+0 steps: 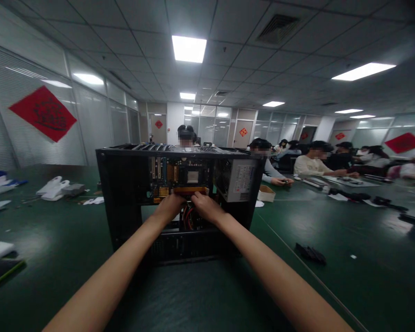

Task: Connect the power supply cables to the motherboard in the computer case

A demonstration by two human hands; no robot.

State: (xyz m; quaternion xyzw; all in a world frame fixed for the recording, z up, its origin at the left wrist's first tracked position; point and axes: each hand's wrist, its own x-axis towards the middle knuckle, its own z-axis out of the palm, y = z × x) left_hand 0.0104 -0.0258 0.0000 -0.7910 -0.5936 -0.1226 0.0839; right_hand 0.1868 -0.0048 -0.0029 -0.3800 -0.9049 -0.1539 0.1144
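A black computer case (124, 193) lies open towards me on the green table, showing its motherboard (180, 175). Along the board's lower edge is a long orange-red memory stick (191, 190), by the memory slots. My left hand (171, 205) has its fingers closed at the stick's left end. At the right end, the fingers of my right hand (204, 205) are curled and pinched. Fingertips partly hide the stick's lower edge. The bare processor socket area (192, 176) shows above it. Red and black cables (189, 216) hang below my hands.
A silver power supply (240, 180) fills the case's upper right. White plastic bags (53, 188) lie left. To the right are a small open box (266, 193) and a black crumpled item (310, 253). Several people sit at the tables beyond; one person's hands (282, 181) are nearby.
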